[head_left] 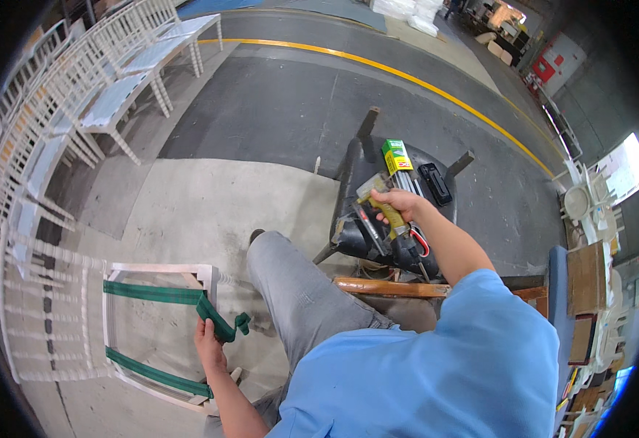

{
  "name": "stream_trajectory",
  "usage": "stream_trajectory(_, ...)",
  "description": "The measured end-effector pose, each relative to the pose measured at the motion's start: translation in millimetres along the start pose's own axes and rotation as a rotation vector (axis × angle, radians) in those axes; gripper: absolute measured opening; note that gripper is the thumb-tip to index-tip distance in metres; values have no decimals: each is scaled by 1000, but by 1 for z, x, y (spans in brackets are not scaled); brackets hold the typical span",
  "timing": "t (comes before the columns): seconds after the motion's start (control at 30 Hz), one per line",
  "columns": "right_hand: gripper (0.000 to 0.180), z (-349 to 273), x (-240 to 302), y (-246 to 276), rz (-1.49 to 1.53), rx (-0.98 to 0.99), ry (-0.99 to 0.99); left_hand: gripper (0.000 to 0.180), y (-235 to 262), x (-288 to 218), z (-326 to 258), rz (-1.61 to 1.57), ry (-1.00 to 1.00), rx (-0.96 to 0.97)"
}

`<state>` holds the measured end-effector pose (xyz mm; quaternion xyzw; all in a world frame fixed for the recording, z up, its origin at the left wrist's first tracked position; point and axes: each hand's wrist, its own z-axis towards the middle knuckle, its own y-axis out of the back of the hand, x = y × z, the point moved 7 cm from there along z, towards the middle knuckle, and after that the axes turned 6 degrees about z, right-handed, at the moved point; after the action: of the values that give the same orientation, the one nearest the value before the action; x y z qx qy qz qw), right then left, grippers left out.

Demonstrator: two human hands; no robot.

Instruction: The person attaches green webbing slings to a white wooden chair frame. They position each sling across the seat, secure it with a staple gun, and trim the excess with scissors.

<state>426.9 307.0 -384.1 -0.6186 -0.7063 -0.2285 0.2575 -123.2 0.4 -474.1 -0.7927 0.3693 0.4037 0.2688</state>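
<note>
While my left hand (208, 344) clamps green webbing (217, 321) on the white chair frame (160, 269), right hand (399, 204) grips a yellow-handled tool (386, 215), well right of that frame.

At the lower left, the left hand (208, 343) holds a green strap (221, 324) on a white chair frame (160, 269). Near the middle, the right hand (399, 202) grips a yellow staple gun (386, 212) over a black stool (378, 233).
</note>
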Motion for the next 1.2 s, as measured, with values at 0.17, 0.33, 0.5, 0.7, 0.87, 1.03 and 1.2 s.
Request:
stream_trajectory(0.17, 68, 24, -2, 25, -471, -160, 110, 42, -10, -2, -5, 26, 43, -35)
stream_trajectory(0.33, 48, -10, 6, 63, -1187, -362, 213, 44, -20, -8, -9, 46, -45, 22)
stream_trajectory(0.5, 43, -55, -47, 99, -1396, -378, 169, 43, -13, 4, -23, 97, 62, -67)
stream_trajectory(0.7, 50, -80, -63, 109, -1284, -447, 135, 62, -2, 33, -38, 160, 94, -100)
stream_trajectory(0.87, 59, -148, -33, 100, -988, -418, 79, 36, -4, 23, -44, 221, -59, -88)
stream_trajectory(1.03, 68, -168, 40, -20, -1063, -156, 602, 29, 3, 0, -43, 106, 113, -134)
stream_trajectory(1.2, 61, -132, 71, -249, -1392, 493, 1302, 22, 4, -37, -33, -280, 121, -41)
